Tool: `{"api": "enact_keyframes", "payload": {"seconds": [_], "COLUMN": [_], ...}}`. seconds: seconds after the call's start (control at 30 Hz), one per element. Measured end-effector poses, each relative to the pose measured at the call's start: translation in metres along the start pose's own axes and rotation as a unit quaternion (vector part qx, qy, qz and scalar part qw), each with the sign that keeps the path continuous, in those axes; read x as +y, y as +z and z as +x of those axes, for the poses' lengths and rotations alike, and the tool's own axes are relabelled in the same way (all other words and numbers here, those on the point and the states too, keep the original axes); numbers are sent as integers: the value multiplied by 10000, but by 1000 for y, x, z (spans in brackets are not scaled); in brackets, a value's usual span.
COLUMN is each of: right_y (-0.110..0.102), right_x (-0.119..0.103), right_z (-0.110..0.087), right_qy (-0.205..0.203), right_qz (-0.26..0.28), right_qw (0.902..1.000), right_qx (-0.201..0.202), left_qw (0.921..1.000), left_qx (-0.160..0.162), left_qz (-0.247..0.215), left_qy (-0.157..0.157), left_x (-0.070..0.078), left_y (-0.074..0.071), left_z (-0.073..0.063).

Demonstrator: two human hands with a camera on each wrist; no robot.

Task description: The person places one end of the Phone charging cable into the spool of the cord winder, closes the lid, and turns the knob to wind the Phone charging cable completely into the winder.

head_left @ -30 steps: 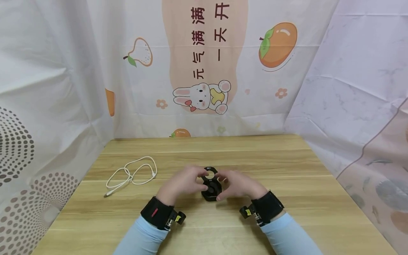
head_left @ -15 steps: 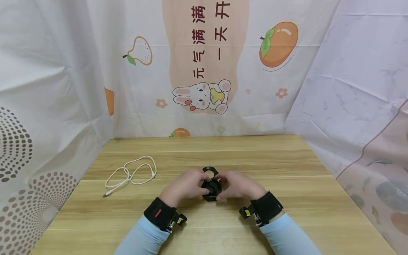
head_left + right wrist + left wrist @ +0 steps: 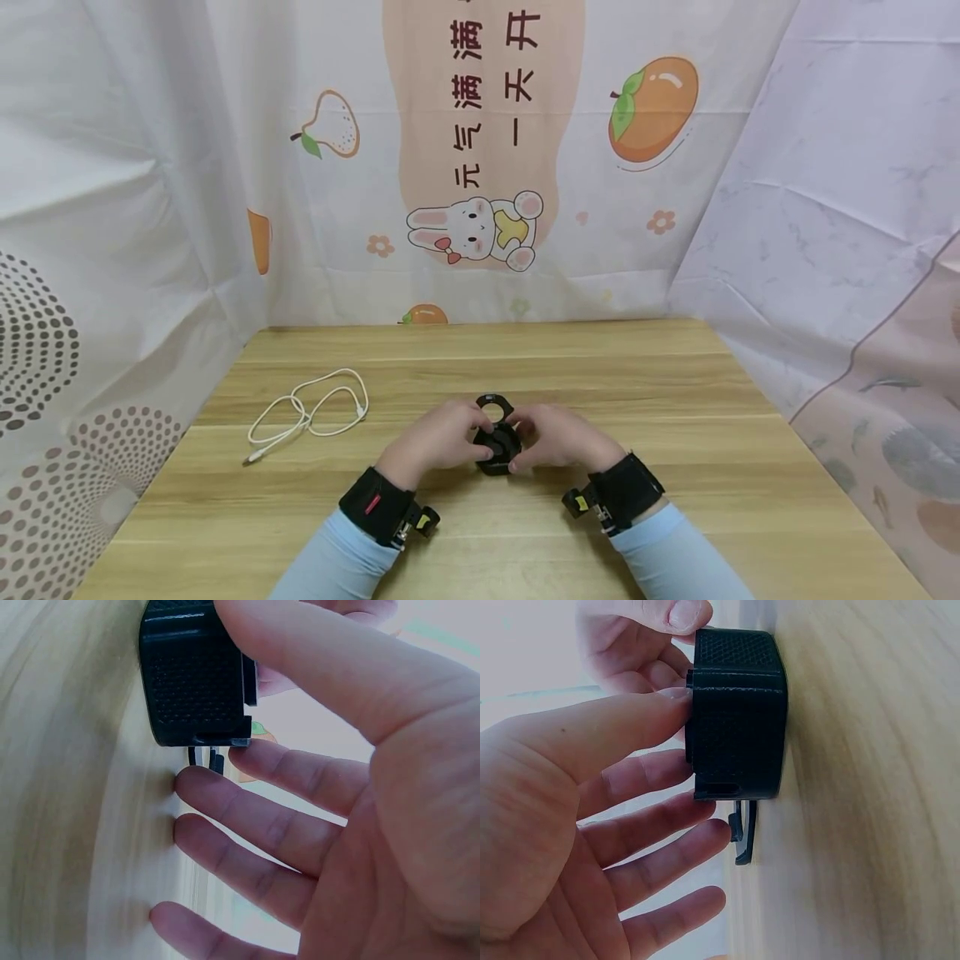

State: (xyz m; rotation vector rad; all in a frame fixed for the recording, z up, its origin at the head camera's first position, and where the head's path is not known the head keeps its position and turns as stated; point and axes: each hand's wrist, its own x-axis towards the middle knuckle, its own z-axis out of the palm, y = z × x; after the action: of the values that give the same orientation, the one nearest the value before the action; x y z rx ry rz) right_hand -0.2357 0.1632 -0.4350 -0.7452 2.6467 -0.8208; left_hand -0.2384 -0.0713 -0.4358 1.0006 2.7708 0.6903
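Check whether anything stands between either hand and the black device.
Nothing visible does: the left hand and the right hand already have thumb and fingers at the black device. The white cable lies apart, off to the left.

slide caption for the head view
Left hand and right hand touch a black case on a wood-grain table, white cable at left.

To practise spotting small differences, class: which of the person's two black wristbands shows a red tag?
The left wristband: it bears a small red tag, while no such tag shows on the right wristband.
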Motion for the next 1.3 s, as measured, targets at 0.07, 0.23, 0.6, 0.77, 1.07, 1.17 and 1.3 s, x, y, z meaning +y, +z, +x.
{"api": "enact_keyframes", "payload": {"seconds": [0.07,0.23,0.6,0.77,1.07,1.17,1.3], "right_y": [0,0,0,0,1,1,1], "right_x": [0,-1,-1,-1,1,1,2], "right_z": [0,0,-1,-1,0,0,0], "right_qy": [-5,-56,-25,18,12,-20,-58], "right_qz": [45,123,123,135,182,159,124], "right_qw": [10000,9999,9999,9999,9998,9999,9999], "right_qx": [-6,-13,13,-34,-10,-9,4], "left_qw": [10000,9997,9980,9985,9984,9986,9993], "left_qx": [13,68,209,145,89,88,52], "left_qz": [39,179,532,372,-282,-348,-227], "left_qy": [-26,-145,-257,-373,-475,-380,-287], "left_x": [1,3,7,8,4,3,2], "left_y": [0,1,5,2,-11,-12,-9], "left_z": [0,0,1,-1,-8,-9,-8]}}
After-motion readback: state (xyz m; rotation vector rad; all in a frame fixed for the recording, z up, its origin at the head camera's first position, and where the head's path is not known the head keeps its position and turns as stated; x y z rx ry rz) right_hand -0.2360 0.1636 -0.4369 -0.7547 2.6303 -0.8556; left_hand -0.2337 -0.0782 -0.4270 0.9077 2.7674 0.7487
